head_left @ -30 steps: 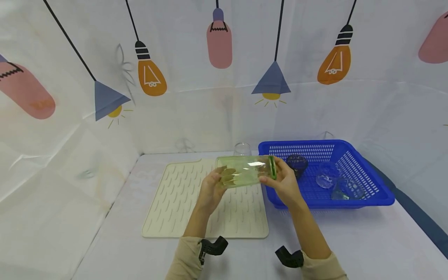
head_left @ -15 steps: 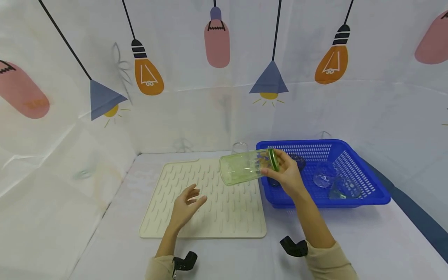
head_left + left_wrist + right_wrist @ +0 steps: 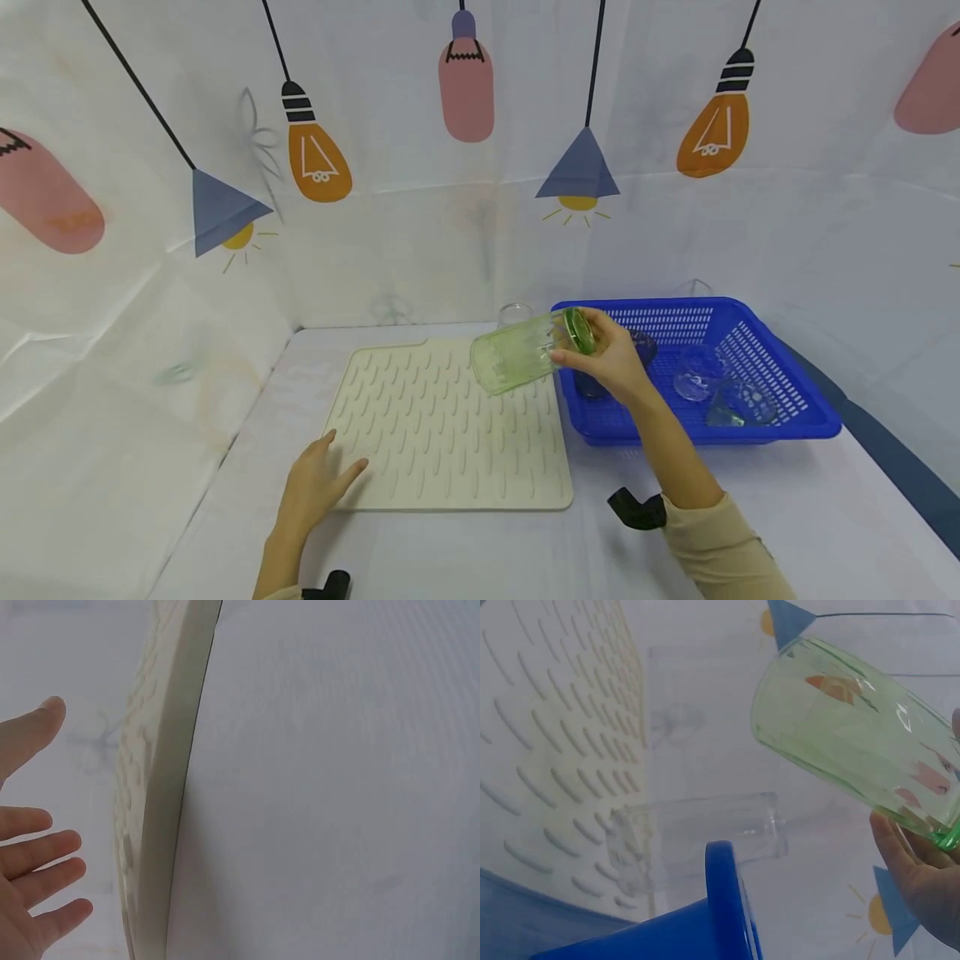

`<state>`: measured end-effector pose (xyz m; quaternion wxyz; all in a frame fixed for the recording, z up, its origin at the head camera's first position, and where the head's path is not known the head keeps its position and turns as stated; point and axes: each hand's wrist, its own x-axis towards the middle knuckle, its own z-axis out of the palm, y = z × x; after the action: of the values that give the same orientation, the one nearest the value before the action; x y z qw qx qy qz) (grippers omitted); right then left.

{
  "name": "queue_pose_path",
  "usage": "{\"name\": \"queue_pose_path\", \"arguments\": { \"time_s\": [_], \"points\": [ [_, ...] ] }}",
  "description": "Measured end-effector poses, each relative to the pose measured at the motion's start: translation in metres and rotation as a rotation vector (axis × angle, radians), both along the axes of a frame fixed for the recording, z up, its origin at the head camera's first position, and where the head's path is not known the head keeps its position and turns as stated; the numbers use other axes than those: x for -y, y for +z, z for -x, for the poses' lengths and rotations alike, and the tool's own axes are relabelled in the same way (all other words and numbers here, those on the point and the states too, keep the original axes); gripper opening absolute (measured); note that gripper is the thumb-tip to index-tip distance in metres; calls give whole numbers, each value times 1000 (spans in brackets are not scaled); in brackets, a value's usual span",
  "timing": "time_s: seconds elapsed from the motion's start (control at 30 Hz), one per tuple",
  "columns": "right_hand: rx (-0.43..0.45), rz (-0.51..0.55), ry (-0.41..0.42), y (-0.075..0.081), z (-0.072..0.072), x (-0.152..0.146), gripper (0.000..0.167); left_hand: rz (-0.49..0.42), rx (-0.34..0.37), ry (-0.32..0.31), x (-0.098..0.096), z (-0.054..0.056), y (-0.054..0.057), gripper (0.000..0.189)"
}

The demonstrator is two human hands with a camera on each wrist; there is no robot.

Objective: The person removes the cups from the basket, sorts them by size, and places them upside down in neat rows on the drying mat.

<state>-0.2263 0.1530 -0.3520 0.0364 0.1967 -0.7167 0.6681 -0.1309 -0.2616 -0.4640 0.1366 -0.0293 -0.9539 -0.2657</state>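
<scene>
A green-tinted drinking glass [image 3: 517, 354] is gripped near its thick base by my right hand [image 3: 606, 357]. The glass lies tilted in the air over the right part of the cream drying mat [image 3: 450, 450], its base end up and to the right. In the right wrist view, the green glass [image 3: 847, 727] appears with my fingers around its base end. My left hand [image 3: 309, 487] holds nothing; it hovers by the mat's front left corner, fingers spread. The left wrist view has the left hand [image 3: 37, 877] beside the mat's edge [image 3: 169, 780].
A blue plastic basket [image 3: 806, 429] stands right of the mat, holding a dark glass [image 3: 643, 346] and clear glasses [image 3: 699, 373]. Behind the mat stands a clear glass [image 3: 516, 314], seen also as the clear tumbler [image 3: 705, 832] in the right wrist view. Patterned cloth hangs behind.
My left hand has let go of the green glass and moved left and toward me. My right hand keeps hold of the glass, whose base has tipped up.
</scene>
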Motion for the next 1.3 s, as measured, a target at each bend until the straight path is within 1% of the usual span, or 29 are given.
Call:
{"name": "queue_pose_path", "arguments": {
  "time_s": [0.1,0.2,0.37,0.43,0.5,0.63,0.73,0.8,0.87,0.93,1.07,1.13,1.2,1.3],
  "points": [
    [3,-37,-5,3,5,0,65,39,62,30,10,-5,0,78],
    [5,-79,0,6,12,2,65,47,134,36,17,-9,-5,85],
    [-28,-166,10,14,23,7,66,9,261,26,26,-14,-15,98],
    [-41,-191,9,17,28,9,64,-4,285,19,29,-15,-19,99],
    [-42,-197,17,19,33,10,62,-18,287,8,33,-16,-22,99],
    [-28,-205,29,22,42,14,62,-48,260,-6,37,-16,-29,98],
    [-24,-202,38,24,47,18,62,-72,239,0,40,-16,-35,97],
    [-20,-203,40,25,51,20,63,-86,215,15,42,-16,-39,94],
    [-17,-219,33,25,55,22,65,-88,175,30,43,-16,-44,91],
    [-9,-236,25,25,59,24,67,-77,116,45,42,-16,-47,88],
    [-11,-267,8,25,66,31,69,-80,3,78,40,-16,-52,82],
    [-22,-262,10,24,69,35,68,-94,-42,102,38,-17,-53,79],
    [-35,-262,11,24,72,40,67,-114,-73,127,37,-17,-54,76],
    [-41,-269,12,22,77,48,66,-131,-97,162,36,-17,-54,73]
  ]
}}
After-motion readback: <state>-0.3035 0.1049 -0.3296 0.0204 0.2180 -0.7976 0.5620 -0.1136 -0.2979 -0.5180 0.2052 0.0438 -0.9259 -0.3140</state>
